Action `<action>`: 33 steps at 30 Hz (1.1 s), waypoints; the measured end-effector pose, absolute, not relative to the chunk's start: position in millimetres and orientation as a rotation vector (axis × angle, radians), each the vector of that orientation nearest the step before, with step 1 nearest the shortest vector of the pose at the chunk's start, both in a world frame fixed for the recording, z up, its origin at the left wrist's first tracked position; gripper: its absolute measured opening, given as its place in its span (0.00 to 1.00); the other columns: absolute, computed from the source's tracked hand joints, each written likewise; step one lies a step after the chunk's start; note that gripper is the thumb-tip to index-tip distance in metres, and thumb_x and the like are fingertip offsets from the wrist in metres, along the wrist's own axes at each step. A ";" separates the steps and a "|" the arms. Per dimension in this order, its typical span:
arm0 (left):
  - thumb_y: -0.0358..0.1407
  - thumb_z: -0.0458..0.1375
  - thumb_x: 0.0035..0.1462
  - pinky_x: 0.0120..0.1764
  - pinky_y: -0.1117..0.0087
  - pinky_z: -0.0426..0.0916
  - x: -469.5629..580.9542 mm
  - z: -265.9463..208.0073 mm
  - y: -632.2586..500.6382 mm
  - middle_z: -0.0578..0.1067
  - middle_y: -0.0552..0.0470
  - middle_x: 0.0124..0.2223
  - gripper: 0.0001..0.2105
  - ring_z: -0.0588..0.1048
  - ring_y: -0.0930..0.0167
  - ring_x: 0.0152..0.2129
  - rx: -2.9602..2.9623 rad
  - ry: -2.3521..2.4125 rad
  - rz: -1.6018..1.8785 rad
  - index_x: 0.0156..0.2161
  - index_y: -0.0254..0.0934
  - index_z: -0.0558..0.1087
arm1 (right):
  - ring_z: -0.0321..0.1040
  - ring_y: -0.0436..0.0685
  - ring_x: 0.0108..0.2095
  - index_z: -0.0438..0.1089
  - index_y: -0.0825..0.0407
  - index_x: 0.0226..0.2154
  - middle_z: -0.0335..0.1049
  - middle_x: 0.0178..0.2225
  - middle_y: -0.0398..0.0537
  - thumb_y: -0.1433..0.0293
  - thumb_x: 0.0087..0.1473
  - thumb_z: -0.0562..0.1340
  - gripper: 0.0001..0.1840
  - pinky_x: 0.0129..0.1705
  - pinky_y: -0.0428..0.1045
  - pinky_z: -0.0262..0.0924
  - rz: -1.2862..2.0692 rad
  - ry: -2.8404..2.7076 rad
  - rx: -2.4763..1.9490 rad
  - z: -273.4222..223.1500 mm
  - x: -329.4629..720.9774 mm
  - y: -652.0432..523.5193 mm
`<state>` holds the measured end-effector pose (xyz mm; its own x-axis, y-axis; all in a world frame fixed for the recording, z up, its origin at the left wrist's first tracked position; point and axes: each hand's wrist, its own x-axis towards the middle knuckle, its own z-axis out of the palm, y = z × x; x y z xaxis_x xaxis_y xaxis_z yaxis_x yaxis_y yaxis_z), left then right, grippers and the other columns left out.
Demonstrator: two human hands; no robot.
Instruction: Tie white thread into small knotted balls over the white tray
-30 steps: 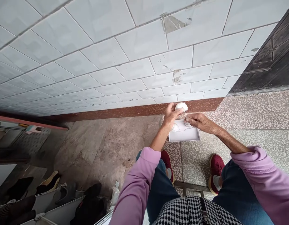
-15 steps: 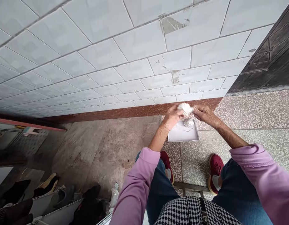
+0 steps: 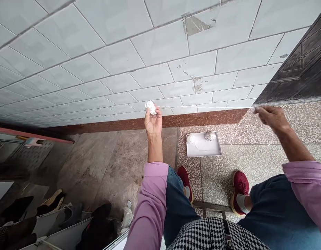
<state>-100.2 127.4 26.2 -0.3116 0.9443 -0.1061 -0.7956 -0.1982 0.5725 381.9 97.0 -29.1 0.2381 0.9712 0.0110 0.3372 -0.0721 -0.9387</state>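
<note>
My left hand [image 3: 153, 121] is closed round a white ball of thread [image 3: 150, 107], raised in front of the tiled wall. From it a thin white thread [image 3: 191, 107] runs stretched sideways to my right hand [image 3: 271, 116], far to the right, whose fingertips pinch it. A loose loop of thread hangs below my right hand. On the floor between and beyond my feet lies a shallow white tray [image 3: 203, 153]. Inside it sit a silvery-white ball [image 3: 210, 135] at the right and a whiter ball [image 3: 191, 139] at the left, with a strand of thread lying across the bottom.
White wall tiles [image 3: 139, 83] rise ahead over a reddish-brown skirting [image 3: 170, 121]. A dark door [image 3: 301, 73] stands at right. Several shoes [image 3: 52, 202] and boxes fill the lower left, near a clear plastic bag [image 3: 127, 217]. My red shoes [image 3: 241, 184] rest on speckled floor.
My hands have moved wide apart, the left going left with the ball and the right going right, drawing the thread out between them. The tray's left ball has come into view.
</note>
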 end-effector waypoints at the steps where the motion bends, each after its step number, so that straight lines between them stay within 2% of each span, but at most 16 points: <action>1: 0.34 0.43 0.79 0.42 0.73 0.76 -105.9 25.9 127.5 0.79 0.48 0.46 0.15 0.75 0.73 0.45 0.312 0.645 1.799 0.50 0.37 0.73 | 0.47 0.49 0.18 0.73 0.53 0.29 0.53 0.16 0.37 0.72 0.66 0.64 0.12 0.23 0.50 0.41 0.841 -1.149 -1.654 -28.5 392.9 94.7; 3: 0.34 0.43 0.79 0.42 0.74 0.77 -111.1 25.0 127.8 0.79 0.48 0.45 0.15 0.75 0.74 0.44 0.297 0.648 1.814 0.49 0.37 0.73 | 0.50 0.50 0.18 0.72 0.53 0.28 0.55 0.17 0.38 0.76 0.65 0.63 0.13 0.24 0.51 0.45 0.755 -0.976 -1.800 -28.0 411.5 90.3; 5: 0.33 0.47 0.77 0.39 0.75 0.77 -104.5 23.0 127.3 0.79 0.47 0.45 0.12 0.76 0.74 0.42 0.275 0.682 1.801 0.50 0.37 0.73 | 0.57 0.52 0.21 0.72 0.53 0.27 0.63 0.20 0.42 0.79 0.63 0.65 0.13 0.29 0.52 0.53 0.623 -0.959 -2.015 -28.5 422.8 88.1; 8: 0.29 0.57 0.71 0.37 0.76 0.77 -70.0 14.3 122.3 0.79 0.45 0.46 0.06 0.76 0.74 0.38 0.295 0.795 1.618 0.48 0.35 0.76 | 0.69 0.58 0.30 0.78 0.54 0.30 0.79 0.33 0.57 0.80 0.60 0.69 0.08 0.41 0.57 0.62 0.505 -1.215 -2.258 -28.7 416.1 91.3; 10: 0.28 0.65 0.64 0.38 0.75 0.76 -36.1 3.7 116.4 0.80 0.43 0.49 0.05 0.78 0.73 0.40 0.456 0.833 1.359 0.45 0.34 0.77 | 0.74 0.61 0.38 0.82 0.56 0.40 0.82 0.45 0.64 0.77 0.64 0.67 0.06 0.48 0.58 0.66 0.557 -1.434 -2.153 -27.5 392.6 95.8; 12: 0.27 0.72 0.54 0.39 0.73 0.75 -2.3 -9.1 110.3 0.80 0.43 0.51 0.13 0.79 0.69 0.43 0.628 0.844 1.147 0.44 0.34 0.78 | 0.77 0.63 0.46 0.82 0.58 0.49 0.80 0.52 0.65 0.76 0.66 0.65 0.12 0.54 0.59 0.68 0.700 -1.570 -1.890 -26.1 357.2 99.1; 15: 0.34 0.78 0.45 0.43 0.66 0.74 33.9 -26.0 104.5 0.80 0.43 0.50 0.22 0.79 0.66 0.43 0.739 0.812 0.980 0.45 0.35 0.76 | 0.77 0.66 0.51 0.78 0.54 0.57 0.77 0.58 0.62 0.70 0.66 0.62 0.19 0.50 0.60 0.74 0.883 -1.642 -1.518 -26.6 297.6 98.8; 17: 0.38 0.79 0.41 0.45 0.63 0.73 44.6 -32.0 103.5 0.80 0.44 0.49 0.26 0.79 0.65 0.44 0.764 0.803 0.964 0.44 0.36 0.75 | 0.77 0.66 0.52 0.76 0.54 0.60 0.78 0.55 0.60 0.68 0.65 0.62 0.22 0.50 0.60 0.75 1.021 -1.678 -1.272 -29.0 264.6 95.3; 19: 0.41 0.80 0.40 0.47 0.62 0.72 46.6 -33.1 104.1 0.80 0.45 0.49 0.28 0.79 0.65 0.44 0.786 0.792 0.985 0.44 0.37 0.74 | 0.78 0.65 0.47 0.75 0.55 0.59 0.80 0.47 0.57 0.65 0.64 0.62 0.23 0.47 0.58 0.75 1.122 -1.675 -1.123 -31.7 242.7 90.0; 22: 0.45 0.79 0.42 0.46 0.64 0.72 41.8 -30.9 106.7 0.80 0.45 0.50 0.29 0.78 0.66 0.44 0.829 0.792 1.041 0.47 0.37 0.75 | 0.75 0.59 0.33 0.74 0.54 0.52 0.78 0.36 0.51 0.60 0.66 0.61 0.19 0.38 0.54 0.71 1.249 -1.681 -1.068 -32.7 230.5 80.1; 24: 0.46 0.78 0.42 0.44 0.65 0.71 38.1 -30.9 108.9 0.80 0.46 0.49 0.29 0.78 0.67 0.43 0.868 0.841 1.072 0.47 0.38 0.75 | 0.71 0.56 0.29 0.75 0.54 0.43 0.75 0.30 0.49 0.57 0.68 0.59 0.18 0.34 0.52 0.66 1.230 -1.738 -1.090 -29.9 230.6 72.6; 28: 0.46 0.78 0.40 0.43 0.67 0.70 35.6 -36.4 111.5 0.80 0.49 0.43 0.27 0.77 0.69 0.39 1.071 0.978 1.114 0.42 0.38 0.74 | 0.66 0.56 0.29 0.73 0.52 0.31 0.70 0.27 0.47 0.52 0.70 0.58 0.24 0.34 0.51 0.59 1.085 -1.888 -1.058 -17.5 235.1 61.1; 33: 0.46 0.79 0.40 0.42 0.67 0.69 37.0 -38.5 104.4 0.80 0.50 0.40 0.28 0.76 0.70 0.36 1.260 0.915 0.926 0.43 0.36 0.75 | 0.62 0.54 0.27 0.69 0.51 0.27 0.65 0.25 0.44 0.45 0.69 0.59 0.30 0.32 0.51 0.55 0.992 -1.830 -1.070 -5.2 247.0 66.4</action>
